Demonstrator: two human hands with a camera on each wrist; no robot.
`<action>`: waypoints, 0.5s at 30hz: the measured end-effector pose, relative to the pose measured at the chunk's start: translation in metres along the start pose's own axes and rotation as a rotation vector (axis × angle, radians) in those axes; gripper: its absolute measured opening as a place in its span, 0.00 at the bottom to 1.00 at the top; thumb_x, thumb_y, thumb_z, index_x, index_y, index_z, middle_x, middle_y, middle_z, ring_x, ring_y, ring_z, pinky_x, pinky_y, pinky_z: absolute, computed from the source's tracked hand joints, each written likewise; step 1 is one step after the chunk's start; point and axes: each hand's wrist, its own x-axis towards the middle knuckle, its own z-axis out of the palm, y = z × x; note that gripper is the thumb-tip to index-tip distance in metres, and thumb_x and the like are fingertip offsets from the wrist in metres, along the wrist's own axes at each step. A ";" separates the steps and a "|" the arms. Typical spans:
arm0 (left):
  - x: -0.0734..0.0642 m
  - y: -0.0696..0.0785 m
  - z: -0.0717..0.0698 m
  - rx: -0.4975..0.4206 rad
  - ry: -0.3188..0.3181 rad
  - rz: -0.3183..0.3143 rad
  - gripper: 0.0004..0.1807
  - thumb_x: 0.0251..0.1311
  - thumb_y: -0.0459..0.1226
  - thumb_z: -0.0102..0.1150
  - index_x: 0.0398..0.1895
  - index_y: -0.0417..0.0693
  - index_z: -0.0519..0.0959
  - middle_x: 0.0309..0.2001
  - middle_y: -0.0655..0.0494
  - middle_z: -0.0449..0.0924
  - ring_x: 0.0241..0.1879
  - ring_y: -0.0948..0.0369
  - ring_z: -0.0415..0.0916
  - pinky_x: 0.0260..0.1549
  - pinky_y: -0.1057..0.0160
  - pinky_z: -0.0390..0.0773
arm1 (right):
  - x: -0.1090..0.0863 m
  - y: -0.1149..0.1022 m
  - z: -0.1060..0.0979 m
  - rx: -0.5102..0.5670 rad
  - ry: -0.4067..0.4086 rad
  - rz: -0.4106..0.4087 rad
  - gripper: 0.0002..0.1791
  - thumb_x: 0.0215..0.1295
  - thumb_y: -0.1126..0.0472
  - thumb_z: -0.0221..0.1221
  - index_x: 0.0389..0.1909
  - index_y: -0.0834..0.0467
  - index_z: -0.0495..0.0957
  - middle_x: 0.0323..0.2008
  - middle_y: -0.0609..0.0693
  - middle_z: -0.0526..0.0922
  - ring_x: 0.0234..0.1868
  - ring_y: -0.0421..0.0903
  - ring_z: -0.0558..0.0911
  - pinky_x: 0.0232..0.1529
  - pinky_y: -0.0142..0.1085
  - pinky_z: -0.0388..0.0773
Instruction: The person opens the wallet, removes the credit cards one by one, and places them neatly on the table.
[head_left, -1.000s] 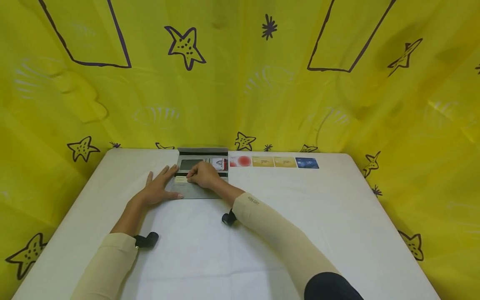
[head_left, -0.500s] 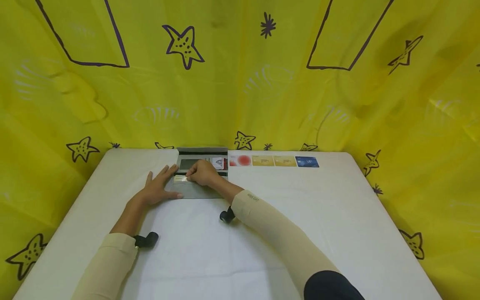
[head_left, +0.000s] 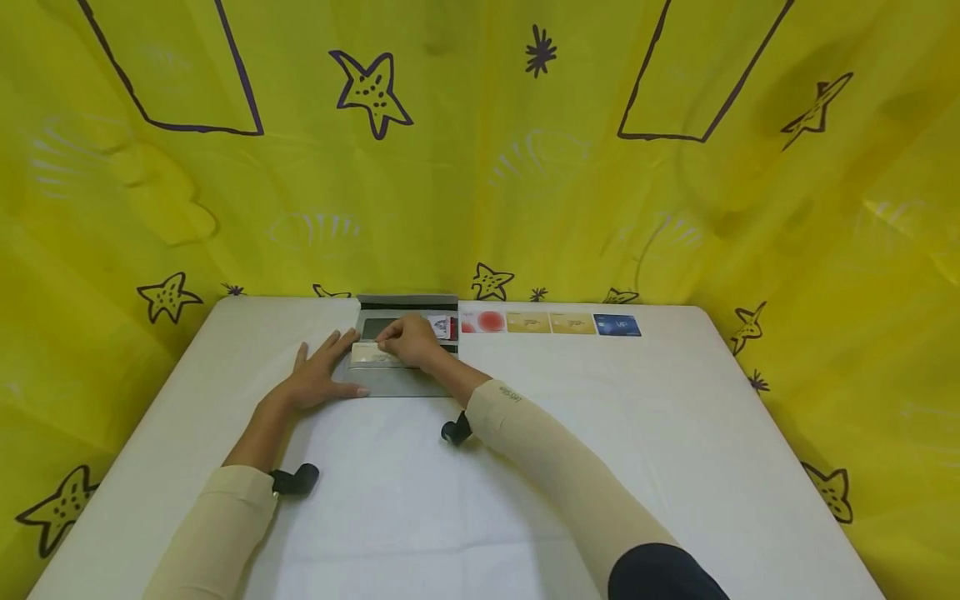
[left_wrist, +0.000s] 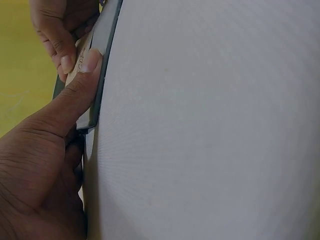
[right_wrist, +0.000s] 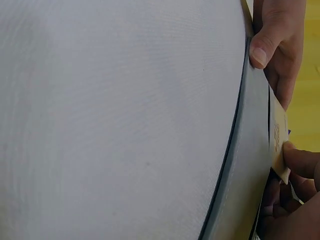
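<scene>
A grey wallet lies unfolded at the table's far edge. My right hand pinches the upper edge of a pale gold card, whose lower part sits inside the wallet's lower pocket. In the right wrist view the card sticks up from the pocket, gripped between thumb and fingers. My left hand is spread at the wallet's left side, and its thumb rests on the wallet's near left corner. A white and red card shows in the upper section, partly behind the right hand.
Right of the wallet, a row of cards lies along the far edge: a white card with a red disc, two gold cards and a blue VIP card. A yellow patterned curtain hangs behind the white table.
The gold card has slid away from me, so more of it shows above the pocket. My right hand has moved slightly with it; the left hand stays in place.
</scene>
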 end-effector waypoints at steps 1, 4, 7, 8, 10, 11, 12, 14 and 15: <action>0.000 0.000 0.000 -0.001 -0.001 -0.003 0.60 0.60 0.54 0.75 0.85 0.40 0.49 0.83 0.34 0.45 0.82 0.36 0.34 0.72 0.30 0.20 | 0.000 0.001 0.000 0.016 0.018 -0.002 0.05 0.72 0.64 0.68 0.40 0.60 0.92 0.38 0.49 0.89 0.38 0.41 0.80 0.37 0.30 0.77; 0.001 0.001 -0.001 0.000 -0.005 -0.015 0.61 0.59 0.55 0.75 0.85 0.42 0.48 0.83 0.34 0.44 0.82 0.37 0.34 0.72 0.31 0.19 | 0.003 0.004 -0.001 0.041 0.080 -0.011 0.05 0.72 0.64 0.67 0.41 0.60 0.91 0.39 0.50 0.89 0.39 0.42 0.80 0.38 0.30 0.77; 0.001 0.001 -0.001 0.002 -0.005 -0.019 0.62 0.59 0.56 0.75 0.85 0.42 0.48 0.83 0.35 0.44 0.82 0.37 0.33 0.72 0.31 0.18 | 0.005 0.007 -0.003 0.042 0.130 -0.019 0.05 0.73 0.65 0.66 0.40 0.60 0.91 0.39 0.50 0.88 0.40 0.42 0.79 0.40 0.30 0.77; 0.001 0.001 0.000 0.003 -0.003 -0.018 0.61 0.59 0.56 0.75 0.85 0.43 0.49 0.83 0.35 0.44 0.82 0.37 0.33 0.72 0.31 0.19 | 0.006 0.008 -0.003 0.035 0.140 -0.023 0.05 0.73 0.65 0.66 0.40 0.59 0.90 0.39 0.49 0.88 0.40 0.42 0.79 0.41 0.30 0.77; 0.000 0.002 0.000 0.005 -0.001 -0.016 0.61 0.59 0.56 0.75 0.85 0.42 0.49 0.84 0.36 0.44 0.82 0.37 0.33 0.72 0.31 0.19 | 0.007 0.009 -0.005 0.029 0.144 -0.030 0.05 0.73 0.66 0.66 0.40 0.60 0.90 0.39 0.50 0.87 0.39 0.42 0.79 0.41 0.30 0.77; 0.000 0.002 -0.001 0.003 0.000 -0.012 0.60 0.59 0.55 0.75 0.85 0.42 0.50 0.83 0.36 0.45 0.82 0.37 0.33 0.72 0.30 0.19 | 0.007 0.010 -0.005 0.025 0.139 -0.035 0.05 0.73 0.67 0.65 0.40 0.60 0.89 0.39 0.50 0.87 0.39 0.42 0.79 0.42 0.30 0.77; 0.000 0.003 -0.001 0.003 0.001 -0.010 0.60 0.59 0.55 0.75 0.85 0.42 0.50 0.83 0.36 0.45 0.82 0.37 0.33 0.72 0.30 0.19 | 0.008 0.011 -0.006 0.020 0.131 -0.040 0.04 0.73 0.67 0.65 0.41 0.61 0.89 0.39 0.50 0.87 0.39 0.42 0.79 0.42 0.30 0.77; 0.000 0.003 -0.001 0.007 -0.002 -0.012 0.60 0.60 0.55 0.75 0.85 0.43 0.50 0.84 0.37 0.45 0.82 0.38 0.33 0.72 0.31 0.19 | 0.007 0.012 -0.008 0.009 0.108 -0.048 0.05 0.73 0.67 0.66 0.43 0.61 0.89 0.39 0.51 0.87 0.39 0.42 0.80 0.41 0.30 0.78; -0.001 0.003 -0.001 0.007 -0.003 -0.010 0.60 0.60 0.55 0.75 0.85 0.43 0.50 0.84 0.37 0.45 0.82 0.37 0.33 0.72 0.31 0.19 | 0.007 0.012 -0.009 0.000 0.096 -0.055 0.05 0.72 0.66 0.67 0.44 0.61 0.89 0.40 0.51 0.88 0.39 0.42 0.80 0.41 0.30 0.78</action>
